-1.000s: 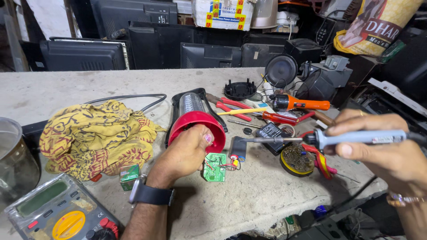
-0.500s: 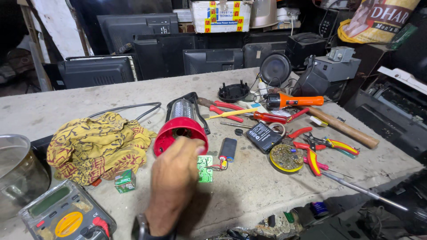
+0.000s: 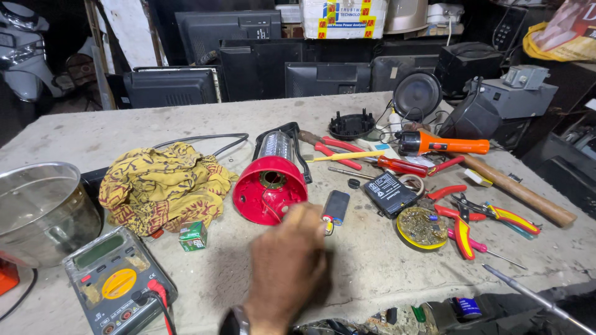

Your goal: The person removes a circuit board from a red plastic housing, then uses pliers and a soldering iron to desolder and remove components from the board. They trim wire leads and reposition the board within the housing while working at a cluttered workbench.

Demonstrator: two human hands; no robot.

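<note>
Left hand (image 3: 288, 263), blurred, grip unclear, hovers over the bench just near of the red lantern (image 3: 271, 180) and small black battery (image 3: 336, 206); right hand unseen.

A lantern (image 3: 271, 180) lying on a grey workbench (image 3: 385, 260) has a bright red base and a black handle. Beside it, a crumpled cloth (image 3: 162, 186) is mustard yellow with a dark maroon print. The multimeter (image 3: 118, 282) is grey with a yellow dial. A torch (image 3: 442, 144) is orange and black. Pliers (image 3: 490, 214) have red and yellow handles. A small box (image 3: 193, 236) is green.
</note>
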